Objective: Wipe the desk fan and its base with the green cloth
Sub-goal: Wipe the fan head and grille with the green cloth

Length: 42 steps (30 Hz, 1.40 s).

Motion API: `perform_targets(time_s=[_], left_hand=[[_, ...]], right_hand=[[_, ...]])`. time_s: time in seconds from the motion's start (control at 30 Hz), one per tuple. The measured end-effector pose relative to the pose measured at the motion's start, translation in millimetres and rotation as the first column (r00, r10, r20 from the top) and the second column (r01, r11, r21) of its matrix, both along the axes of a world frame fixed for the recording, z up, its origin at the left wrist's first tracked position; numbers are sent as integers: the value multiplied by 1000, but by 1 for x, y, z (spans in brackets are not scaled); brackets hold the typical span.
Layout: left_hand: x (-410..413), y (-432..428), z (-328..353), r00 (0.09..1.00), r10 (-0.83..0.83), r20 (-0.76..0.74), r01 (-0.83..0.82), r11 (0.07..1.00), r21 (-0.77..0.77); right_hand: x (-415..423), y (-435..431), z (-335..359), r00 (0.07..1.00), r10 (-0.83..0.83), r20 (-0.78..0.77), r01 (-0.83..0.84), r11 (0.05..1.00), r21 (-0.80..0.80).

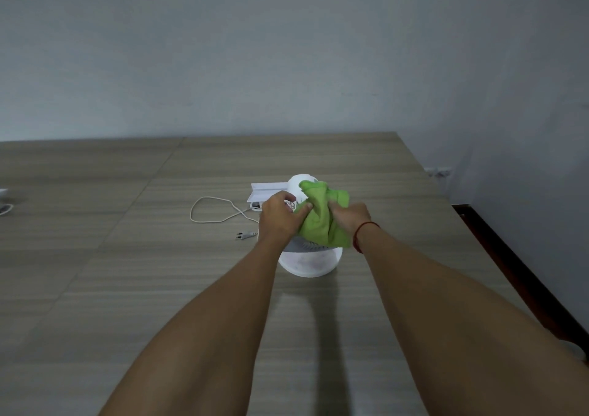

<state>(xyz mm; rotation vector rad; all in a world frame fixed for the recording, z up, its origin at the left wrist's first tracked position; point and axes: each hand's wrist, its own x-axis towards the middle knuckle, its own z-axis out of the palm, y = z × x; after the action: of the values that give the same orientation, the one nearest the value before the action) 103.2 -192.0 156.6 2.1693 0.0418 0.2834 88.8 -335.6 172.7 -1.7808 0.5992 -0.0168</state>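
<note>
Grips light-looking white plastic desk fan (pixel 301 186) by its head with left hand (pixel 280 214), presses soft bunched green cloth (pixel 322 218) on it with clenched right hand (pixel 350 221); likely tippy.

desk fan (pixel 298 186): white, grey grille, upright mid-table (pixel 127 256), gripped at top by left hand (pixel 279 214) | base (pixel 307 264): round, white, flat on table | green cloth (pixel 322 221): bunched, draped over fan's top and front, clutched by right hand (pixel 350 221)
</note>
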Motion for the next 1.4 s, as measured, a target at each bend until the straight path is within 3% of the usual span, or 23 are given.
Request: perform_targets(time_s=[0.1,0.2,0.27,0.37,0.43,0.5,0.57,0.63,0.7,0.77,0.83,0.93,1.3,1.4], left_hand=[[-2,1,4,1000,10,-13,-10,1000,7],[-8,-2,12,998,64,-2,-64,997,-36],[-11,-6,20,994,100,-37,-105,984,-141],[-16,-10,35,967,-10,-253,-89,921,-379],[-22,-8,42,926,-183,-330,-46,812,-581],[-27,-7,48,910,-311,-273,-10,643,-766],[-30,-2,51,905,-352,-239,-43,483,-875],[-38,3,54,891,-395,-225,-55,399,-915],[-47,7,54,894,-347,-282,-75,504,-860],[-54,11,49,930,-140,-341,-168,662,-730],[-59,16,41,935,-23,-353,-234,709,-666],[-71,16,29,906,-72,-416,-208,782,-588],[-102,-3,-24,891,-44,-452,-196,860,-470],[-102,-4,-55,883,-30,-468,-204,874,-441]], right_hand=[[-6,-1,11,994,21,107,-22,1000,11],[-11,-1,30,988,56,146,-79,984,159],[-14,3,44,985,74,156,-116,954,276],[-19,17,64,978,98,184,-171,883,436],[-25,27,74,971,131,199,-217,829,516],[-30,36,79,964,158,213,-254,783,568],[-35,43,78,959,181,217,-277,752,598],[-37,45,73,952,224,208,-303,779,550],[-38,42,64,952,243,187,-302,846,440],[-40,36,52,957,250,150,-285,911,297],[-47,30,40,952,284,114,-302,932,200],[-60,22,20,952,297,79,-304,946,109],[-90,8,-49,990,97,99,-105,992,76],[-92,7,-77,988,144,60,-146,989,33]])
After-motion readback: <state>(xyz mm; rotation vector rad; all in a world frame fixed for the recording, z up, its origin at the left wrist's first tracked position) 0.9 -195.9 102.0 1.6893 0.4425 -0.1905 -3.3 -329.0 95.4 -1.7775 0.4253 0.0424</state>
